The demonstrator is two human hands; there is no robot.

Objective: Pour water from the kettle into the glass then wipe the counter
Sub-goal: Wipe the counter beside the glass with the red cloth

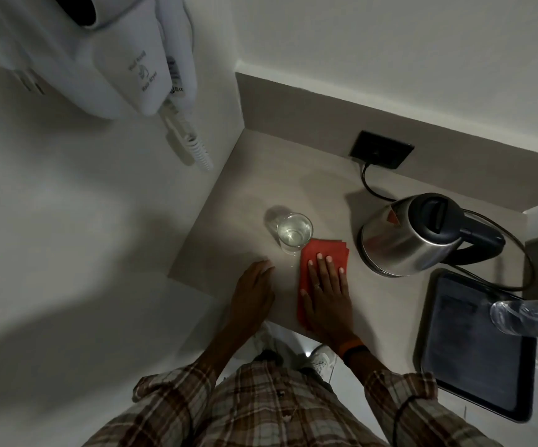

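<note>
Pressing flat on a folded red cloth (313, 279), the right hand (327, 296) spreads its fingers; the left hand (253, 293) rests open-palmed on the counter (229, 221) near the water-filled glass (293, 232).

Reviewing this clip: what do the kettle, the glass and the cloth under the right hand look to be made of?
Kettle: brushed steel body by its dull metallic sheen and reflections, with a dark, probably plastic lid and handle. Glass: clear glass or clear plastic; the water and counter show through it. Cloth: red folded fabric, matte, with layered edges at its far corner; the weave is too small to tell.
</note>
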